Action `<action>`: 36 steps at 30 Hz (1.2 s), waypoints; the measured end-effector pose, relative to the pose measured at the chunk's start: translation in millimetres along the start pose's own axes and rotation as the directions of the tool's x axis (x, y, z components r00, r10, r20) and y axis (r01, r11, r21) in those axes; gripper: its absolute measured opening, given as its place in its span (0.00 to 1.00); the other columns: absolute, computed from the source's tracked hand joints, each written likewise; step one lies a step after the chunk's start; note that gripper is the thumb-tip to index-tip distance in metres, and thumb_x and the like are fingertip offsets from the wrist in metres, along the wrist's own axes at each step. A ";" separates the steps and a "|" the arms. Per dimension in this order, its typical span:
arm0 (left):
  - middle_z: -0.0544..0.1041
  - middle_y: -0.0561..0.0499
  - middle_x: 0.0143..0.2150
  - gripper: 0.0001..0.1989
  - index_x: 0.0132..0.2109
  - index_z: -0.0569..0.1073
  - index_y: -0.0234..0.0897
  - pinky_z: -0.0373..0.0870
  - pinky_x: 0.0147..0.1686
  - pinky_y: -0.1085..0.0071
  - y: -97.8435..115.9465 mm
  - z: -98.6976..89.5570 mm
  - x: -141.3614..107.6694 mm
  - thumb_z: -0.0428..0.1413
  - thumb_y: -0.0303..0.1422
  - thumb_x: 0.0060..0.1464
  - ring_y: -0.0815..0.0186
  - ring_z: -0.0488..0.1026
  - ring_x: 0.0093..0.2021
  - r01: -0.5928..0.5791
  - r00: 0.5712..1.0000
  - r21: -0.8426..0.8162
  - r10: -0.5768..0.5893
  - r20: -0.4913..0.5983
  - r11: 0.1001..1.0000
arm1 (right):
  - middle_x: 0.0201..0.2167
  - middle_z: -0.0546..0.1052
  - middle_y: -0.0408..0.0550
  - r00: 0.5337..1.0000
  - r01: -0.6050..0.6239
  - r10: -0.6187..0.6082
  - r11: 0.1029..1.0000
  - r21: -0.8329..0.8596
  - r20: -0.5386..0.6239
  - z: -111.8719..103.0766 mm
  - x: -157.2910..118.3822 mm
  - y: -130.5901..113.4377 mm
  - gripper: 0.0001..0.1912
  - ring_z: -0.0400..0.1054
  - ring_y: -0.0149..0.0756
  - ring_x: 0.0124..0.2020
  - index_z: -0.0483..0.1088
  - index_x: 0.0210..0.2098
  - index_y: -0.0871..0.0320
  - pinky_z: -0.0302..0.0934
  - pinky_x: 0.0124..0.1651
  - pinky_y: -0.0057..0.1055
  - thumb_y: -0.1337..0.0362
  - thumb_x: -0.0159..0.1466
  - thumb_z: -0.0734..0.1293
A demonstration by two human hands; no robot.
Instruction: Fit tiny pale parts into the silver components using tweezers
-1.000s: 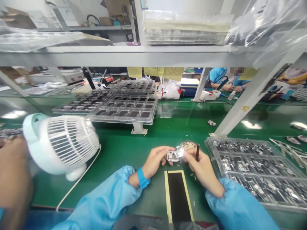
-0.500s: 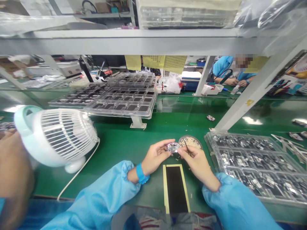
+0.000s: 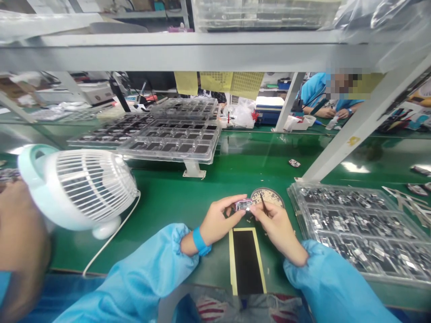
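Glossy tabletop [image 3: 164, 202], smooth plastic fan [image 3: 79, 188]

An assembly workshop: green workbench [image 3: 171, 197], trays [image 3: 295, 207] of small parts [image 3: 346, 220].

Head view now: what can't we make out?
All head view:
Small device: detail too small, left hand covers part.
Thin dark tool: lower end hidden by right hand.
Round dish: near rim behind right hand.
Parts in tray: too small to tell apart.
Other person's hand: cut by left edge.
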State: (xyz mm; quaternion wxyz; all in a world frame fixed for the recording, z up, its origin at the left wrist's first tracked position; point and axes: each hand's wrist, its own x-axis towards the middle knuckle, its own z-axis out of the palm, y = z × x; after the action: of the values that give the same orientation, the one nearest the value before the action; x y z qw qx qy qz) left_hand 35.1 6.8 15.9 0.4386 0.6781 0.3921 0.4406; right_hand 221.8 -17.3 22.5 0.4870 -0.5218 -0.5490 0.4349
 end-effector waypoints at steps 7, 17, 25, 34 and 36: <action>0.80 0.47 0.51 0.19 0.57 0.77 0.42 0.67 0.33 0.71 0.4 -3.5 -0.2 0.61 0.33 0.58 0.65 0.72 0.35 -0.101 0.995 0.096 0.101 0.006 0.990 | 0.18 0.68 0.39 0.997 -0.074 0.072 0.996 0.045 0.042 -1.9 1.1 6.3 0.19 0.56 0.26 0.19 0.70 0.24 0.58 0.52 0.24 0.25 0.50 0.63 0.71; 0.75 0.51 0.32 0.25 0.58 0.76 0.36 0.60 0.28 0.72 -1.8 -1.8 2.2 0.65 0.34 0.53 0.69 0.60 0.27 0.076 0.997 -0.088 -0.074 0.023 0.993 | 0.29 0.79 0.46 0.999 0.048 -0.048 0.999 -0.011 0.019 -1.3 -0.6 -4.3 0.13 0.69 0.35 0.30 0.77 0.32 0.58 0.63 0.33 0.28 0.54 0.63 0.71; 0.78 0.49 0.35 0.24 0.57 0.77 0.35 0.63 0.28 0.72 1.5 -1.8 1.7 0.64 0.32 0.53 0.68 0.63 0.27 0.045 0.999 -0.054 -0.044 0.009 0.998 | 0.28 0.78 0.46 0.999 0.034 -0.033 0.999 -0.027 0.031 -2.1 -0.7 -4.4 0.15 0.69 0.36 0.30 0.76 0.32 0.58 0.64 0.32 0.29 0.52 0.63 0.70; 0.82 0.46 0.44 0.22 0.56 0.78 0.38 0.72 0.34 0.69 -0.6 -2.3 0.2 0.65 0.33 0.54 0.64 0.73 0.33 0.031 0.999 -0.030 -0.031 -0.005 0.999 | 0.23 0.73 0.42 1.000 0.001 0.000 0.998 -0.055 0.022 -2.5 1.3 -0.6 0.18 0.65 0.33 0.25 0.72 0.27 0.58 0.60 0.30 0.28 0.50 0.62 0.70; 0.82 0.45 0.44 0.23 0.56 0.77 0.35 0.74 0.39 0.67 -1.5 -1.3 0.9 0.66 0.33 0.53 0.62 0.76 0.36 0.107 0.994 -0.181 -0.103 0.030 0.978 | 0.24 0.71 0.42 0.999 0.029 -0.030 0.998 -0.052 -0.020 -0.1 1.2 0.8 0.17 0.65 0.33 0.26 0.68 0.27 0.57 0.61 0.30 0.28 0.51 0.61 0.72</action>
State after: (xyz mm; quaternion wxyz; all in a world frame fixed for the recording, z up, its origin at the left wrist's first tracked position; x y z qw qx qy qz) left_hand 34.0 8.4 15.0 0.5254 0.6178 0.3809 0.4441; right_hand 222.1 -16.0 21.9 0.4853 -0.5305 -0.5626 0.4082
